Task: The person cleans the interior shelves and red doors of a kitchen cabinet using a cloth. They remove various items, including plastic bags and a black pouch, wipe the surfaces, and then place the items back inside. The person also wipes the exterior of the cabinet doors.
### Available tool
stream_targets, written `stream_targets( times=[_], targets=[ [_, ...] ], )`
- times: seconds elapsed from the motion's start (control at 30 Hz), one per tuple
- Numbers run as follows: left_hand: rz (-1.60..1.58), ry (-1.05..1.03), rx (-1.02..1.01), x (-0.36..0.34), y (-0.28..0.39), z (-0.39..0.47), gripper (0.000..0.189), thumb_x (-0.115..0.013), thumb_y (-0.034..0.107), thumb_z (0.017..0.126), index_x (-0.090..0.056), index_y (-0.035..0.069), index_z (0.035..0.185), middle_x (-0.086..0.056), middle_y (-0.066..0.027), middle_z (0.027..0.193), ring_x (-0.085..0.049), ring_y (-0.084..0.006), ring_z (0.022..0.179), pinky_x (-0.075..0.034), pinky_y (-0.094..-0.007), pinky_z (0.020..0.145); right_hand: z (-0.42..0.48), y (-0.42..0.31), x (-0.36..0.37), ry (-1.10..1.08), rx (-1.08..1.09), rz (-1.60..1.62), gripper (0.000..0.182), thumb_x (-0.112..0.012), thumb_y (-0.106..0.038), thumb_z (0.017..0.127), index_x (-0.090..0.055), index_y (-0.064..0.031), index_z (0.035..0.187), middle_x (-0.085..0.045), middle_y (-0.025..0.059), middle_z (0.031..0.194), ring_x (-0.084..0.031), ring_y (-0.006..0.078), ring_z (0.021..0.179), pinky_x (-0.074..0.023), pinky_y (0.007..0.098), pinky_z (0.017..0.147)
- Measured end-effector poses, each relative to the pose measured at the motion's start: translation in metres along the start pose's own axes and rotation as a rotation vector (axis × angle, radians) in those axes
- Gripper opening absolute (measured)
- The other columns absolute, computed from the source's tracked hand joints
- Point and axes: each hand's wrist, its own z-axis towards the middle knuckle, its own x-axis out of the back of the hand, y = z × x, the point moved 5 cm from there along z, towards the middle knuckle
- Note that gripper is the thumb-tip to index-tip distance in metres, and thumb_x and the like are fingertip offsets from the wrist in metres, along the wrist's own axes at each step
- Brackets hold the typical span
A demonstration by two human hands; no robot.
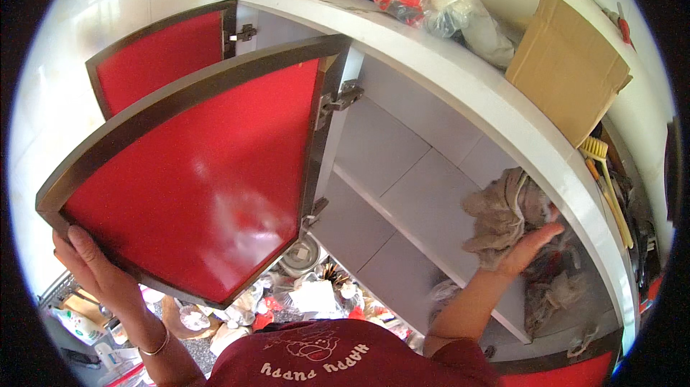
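Note:
In the head view, my left hand [99, 271] grips the lower outer corner of an open red cabinet door [215, 171] with a dark frame. Inside the wall cabinet on the right, my right hand [525, 249] touches a crumpled grey-brown cloth [498, 214]; the cloth hides part of the fingers. Metal hinges [342, 98] join the door to the cabinet side. A white inner shelf [399, 220] runs below the cloth. Crumpled plastic bags [560, 295] lie beside my right forearm at the cabinet's right end.
Another red door [161, 61] stands open at the left. On the cabinet top are plastic bags [431, 4], a cardboard piece [566, 63] and a yellow-bristled brush [595, 147]. Below, a cluttered counter holds a metal bowl [302, 257], white paper [318, 299] and bags.

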Motion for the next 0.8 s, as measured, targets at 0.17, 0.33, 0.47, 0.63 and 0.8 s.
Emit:
stream_targets(
  times=[0.17, 0.33, 0.47, 0.63, 0.8],
  targets=[
    [-0.059, -0.102, 0.006, 0.017, 0.008, -0.011, 0.037, -0.042, 0.031, 0.098, -0.048, 0.001, 0.119, -0.052, -0.0091, 0.097, -0.046, -0.0161, 0.086, -0.037, -0.0308, 0.081, 0.001, -0.037, -0.016, 0.038, -0.069, 0.048, 0.057, -0.04, -0.047, 0.095, -0.037, -0.004, 0.132, -0.046, 0.0152, 0.129, -0.049, 0.03, 0.117, -0.044, 0.0436, 0.097],
    [-0.189, -0.211, 0.044, 0.032, 0.026, -0.023, 0.03, -0.047, 0.02, 0.096, -0.046, 0.0, 0.118, -0.053, -0.0082, 0.098, -0.048, -0.0158, 0.089, -0.038, -0.0305, 0.084, 0.005, -0.042, -0.018, -0.026, -0.237, 0.211, 0.055, -0.051, -0.04, 0.091, -0.042, -0.0016, 0.129, -0.051, 0.0147, 0.126, -0.054, 0.0294, 0.111, -0.0465, 0.0421, 0.094],
    [-0.326, -0.302, 0.031, 0.044, 0.058, -0.049, 0.029, -0.053, 0.012, 0.09, -0.044, -0.002, 0.114, -0.053, -0.0073, 0.1, -0.047, -0.0153, 0.09, -0.039, -0.0285, 0.083, 0.014, -0.04, -0.01, -0.146, -0.349, 0.285, 0.063, -0.064, -0.038, 0.084, -0.042, -0.0027, 0.131, -0.052, 0.015, 0.125, -0.054, 0.0294, 0.111, -0.0455, 0.0446, 0.097],
    [-0.52, -0.584, -0.1, 0.05, 0.114, -0.074, 0.037, -0.066, 0.008, 0.075, -0.049, -0.003, 0.106, -0.053, -0.0064, 0.079, -0.052, -0.0148, 0.067, -0.041, -0.0271, 0.054, 0.007, -0.042, -0.016, -0.05, -0.357, 0.232, 0.059, -0.06, -0.041, 0.086, -0.046, -0.0014, 0.127, -0.055, 0.0131, 0.121, -0.056, 0.0281, 0.107, -0.047, 0.0425, 0.093],
    [-0.472, -0.606, -0.542, 0.04, 0.178, -0.101, 0.031, -0.073, 0.017, 0.061, -0.061, 0.0, 0.084, -0.053, -0.0062, 0.068, -0.053, -0.0226, 0.059, -0.042, -0.0311, 0.047, 0.003, -0.042, -0.016, -0.007, -0.358, 0.222, 0.056, -0.058, -0.041, 0.087, -0.048, -0.0018, 0.125, -0.055, 0.0128, 0.121, -0.056, 0.0276, 0.107, -0.0469, 0.0408, 0.093]
  ],
)
